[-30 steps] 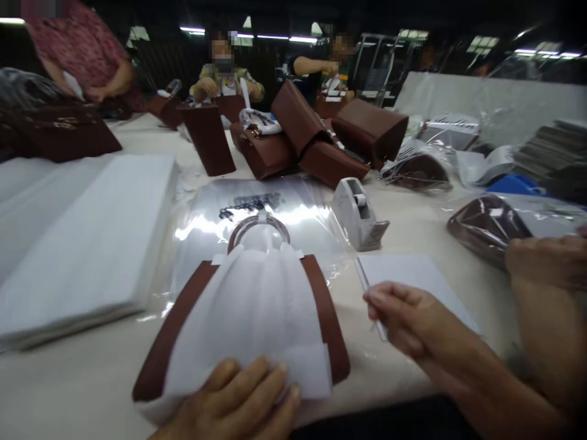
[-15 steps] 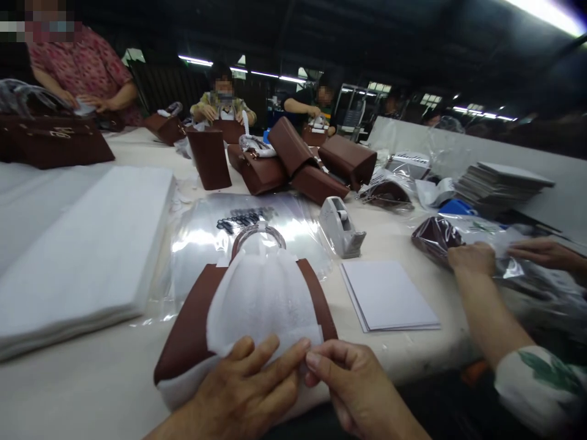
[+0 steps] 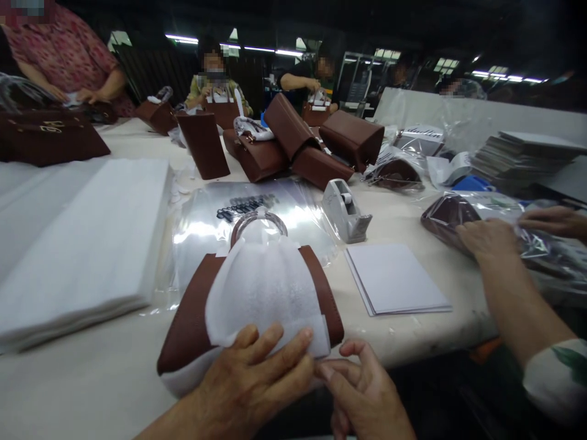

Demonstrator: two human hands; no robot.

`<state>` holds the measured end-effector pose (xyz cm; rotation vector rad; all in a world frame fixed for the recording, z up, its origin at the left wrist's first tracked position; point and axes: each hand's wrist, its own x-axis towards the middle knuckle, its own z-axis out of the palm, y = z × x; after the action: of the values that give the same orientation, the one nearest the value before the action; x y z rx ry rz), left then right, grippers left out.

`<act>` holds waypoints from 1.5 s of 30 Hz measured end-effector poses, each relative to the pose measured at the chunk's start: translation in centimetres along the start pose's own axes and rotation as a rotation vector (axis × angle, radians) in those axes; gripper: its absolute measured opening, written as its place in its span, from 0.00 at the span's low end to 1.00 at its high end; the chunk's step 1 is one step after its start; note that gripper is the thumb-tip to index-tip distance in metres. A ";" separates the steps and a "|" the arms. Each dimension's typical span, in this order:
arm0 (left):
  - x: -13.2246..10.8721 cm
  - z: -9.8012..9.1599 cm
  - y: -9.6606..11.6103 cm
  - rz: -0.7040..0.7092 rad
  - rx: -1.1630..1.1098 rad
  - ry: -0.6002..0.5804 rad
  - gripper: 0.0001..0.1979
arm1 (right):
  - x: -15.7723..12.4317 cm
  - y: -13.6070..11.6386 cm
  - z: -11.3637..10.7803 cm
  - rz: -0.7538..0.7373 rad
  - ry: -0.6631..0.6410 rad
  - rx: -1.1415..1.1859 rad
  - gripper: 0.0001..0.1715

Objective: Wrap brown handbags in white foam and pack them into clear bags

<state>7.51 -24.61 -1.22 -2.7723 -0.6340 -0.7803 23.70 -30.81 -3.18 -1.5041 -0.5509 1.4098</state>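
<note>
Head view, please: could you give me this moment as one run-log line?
left hand: flat on white wrap over brown handbag | right hand: pinching wrap's near edge | beside: paper stack, tape dispenser

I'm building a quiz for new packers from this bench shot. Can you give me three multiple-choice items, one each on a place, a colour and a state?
1. Where is the tape dispenser?
A. beyond the stack of white cards
B. on the foam sheet pile
C. inside a bag

2. What colour is the handbag under the white wrap?
A. black
B. brown
C. blue

3. How is the left hand?
A. raised in the air
B. gripping the dispenser
C. pressed flat on the wrap

Answers: 1 A, it stands on the table behind the cards. 2 B, brown leather shows either side. 3 C, fingers spread, meeting the right hand.
</note>
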 end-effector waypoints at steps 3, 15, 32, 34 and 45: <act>-0.3 0.0 0.0 0.021 0.042 -0.041 0.17 | 1.0 2.4 -0.4 -0.013 0.034 -0.029 0.30; -1.8 -2.9 2.1 -0.005 0.170 -0.151 0.10 | 2.4 -6.0 3.4 -1.114 -0.339 -0.644 0.27; -6.9 -5.4 -2.8 -0.781 -0.567 0.243 0.05 | 4.5 -3.4 9.0 -1.745 -0.486 -1.049 0.28; -6.7 -5.1 -3.3 -0.820 -0.609 0.280 0.05 | 4.8 -3.2 8.8 -1.810 -0.596 -1.065 0.29; -7.2 -2.8 -3.6 -1.046 -0.639 0.382 0.03 | 5.2 -5.0 9.3 -2.097 -0.904 -1.291 0.22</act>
<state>-0.92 -24.73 -2.43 -2.4471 -2.0786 -1.9078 17.59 -21.18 -0.19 -0.0566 -2.7118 -0.3543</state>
